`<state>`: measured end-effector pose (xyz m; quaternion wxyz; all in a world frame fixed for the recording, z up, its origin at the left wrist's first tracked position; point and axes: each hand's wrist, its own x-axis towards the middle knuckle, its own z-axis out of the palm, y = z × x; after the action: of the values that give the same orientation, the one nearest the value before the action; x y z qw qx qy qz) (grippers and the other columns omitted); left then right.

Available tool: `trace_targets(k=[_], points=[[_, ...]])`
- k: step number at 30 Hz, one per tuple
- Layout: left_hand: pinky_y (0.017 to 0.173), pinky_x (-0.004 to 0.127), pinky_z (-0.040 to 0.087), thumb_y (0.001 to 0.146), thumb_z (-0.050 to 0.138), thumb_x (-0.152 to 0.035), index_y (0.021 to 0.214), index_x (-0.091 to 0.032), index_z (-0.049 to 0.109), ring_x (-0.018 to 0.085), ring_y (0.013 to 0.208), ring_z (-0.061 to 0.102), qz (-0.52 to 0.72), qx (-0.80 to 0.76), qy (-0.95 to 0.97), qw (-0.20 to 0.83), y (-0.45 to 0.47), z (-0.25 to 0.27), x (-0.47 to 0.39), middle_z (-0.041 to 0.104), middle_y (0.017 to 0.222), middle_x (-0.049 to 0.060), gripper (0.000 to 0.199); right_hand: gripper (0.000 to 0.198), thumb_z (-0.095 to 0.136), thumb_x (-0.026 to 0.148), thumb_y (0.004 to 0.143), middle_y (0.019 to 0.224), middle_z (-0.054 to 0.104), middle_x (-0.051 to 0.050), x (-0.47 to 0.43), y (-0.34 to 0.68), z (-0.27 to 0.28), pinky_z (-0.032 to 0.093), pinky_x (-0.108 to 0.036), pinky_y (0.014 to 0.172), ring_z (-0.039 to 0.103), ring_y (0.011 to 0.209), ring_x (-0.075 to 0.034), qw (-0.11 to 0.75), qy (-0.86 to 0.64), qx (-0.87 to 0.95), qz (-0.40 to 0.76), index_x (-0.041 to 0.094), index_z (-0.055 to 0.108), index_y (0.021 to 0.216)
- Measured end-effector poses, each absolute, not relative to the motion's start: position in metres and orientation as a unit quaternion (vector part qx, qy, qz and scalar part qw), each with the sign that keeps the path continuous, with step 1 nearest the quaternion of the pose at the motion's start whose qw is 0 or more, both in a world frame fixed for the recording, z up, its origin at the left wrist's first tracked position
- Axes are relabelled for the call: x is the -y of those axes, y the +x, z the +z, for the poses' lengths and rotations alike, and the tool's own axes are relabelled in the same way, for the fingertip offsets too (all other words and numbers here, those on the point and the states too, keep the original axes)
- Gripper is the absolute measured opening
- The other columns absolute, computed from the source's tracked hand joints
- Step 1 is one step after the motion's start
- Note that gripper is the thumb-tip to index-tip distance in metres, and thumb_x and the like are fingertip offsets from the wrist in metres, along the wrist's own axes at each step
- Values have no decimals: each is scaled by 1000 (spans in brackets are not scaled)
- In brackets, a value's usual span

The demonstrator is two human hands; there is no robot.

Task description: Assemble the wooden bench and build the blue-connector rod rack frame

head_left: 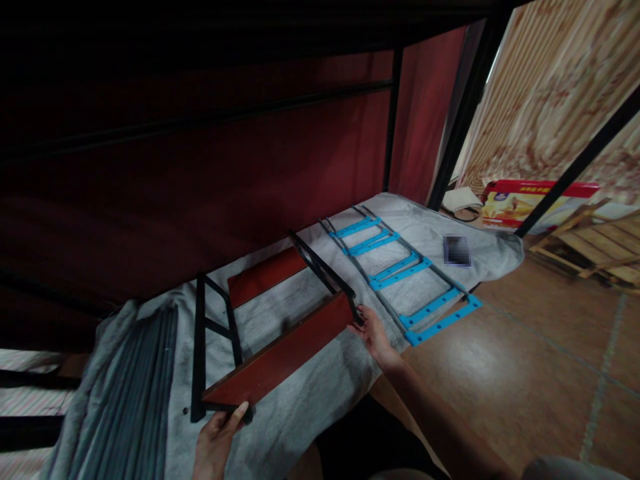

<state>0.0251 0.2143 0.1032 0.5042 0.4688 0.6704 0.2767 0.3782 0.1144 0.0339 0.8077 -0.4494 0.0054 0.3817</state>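
Board (283, 350): reddish-brown and long, the nearer of a pair, sits tilted over a gray cloth (310, 400), with a person's hand at either end.
Left hand (219, 427): closed on the board's left end, thumb along the lower corner, the fingers largely hidden.
Right hand (367, 330): curled closed on the board's right end, thumb and fingers about the corner where black metal meets it.
Black frames: the left frame (199, 347) stands at the board's left end, the right frame (325, 267) at its right end; whether either is fastened cannot be told.
Second board (267, 275): beyond the board, between the same frames.
Gray tubes (143, 393): left of the board, side by side on the cloth.
Blue-strip racks (403, 282): right of the board, thin gray rods joined by blue strips, flat on the cloth.
Pixelated square (457, 251): on the cloth, farther right of the board than the racks.
Red drape (300, 160): behind the board.
Red-and-yellow box (533, 203): well to the board's right, near wooden slats (605, 243).
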Motion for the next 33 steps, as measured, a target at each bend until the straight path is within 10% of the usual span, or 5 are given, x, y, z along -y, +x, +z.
trace_targets(k=[33], points=[[78,41,57,43,84,-41,75,-15,71,28,78,70,276,-673,478,493,21,93,-218,73,74,6,44,36,81,48,64,78,62,3,-118,379,46,58,-36,69,62,73,-17,794,-459,0,399,24,56,73]])
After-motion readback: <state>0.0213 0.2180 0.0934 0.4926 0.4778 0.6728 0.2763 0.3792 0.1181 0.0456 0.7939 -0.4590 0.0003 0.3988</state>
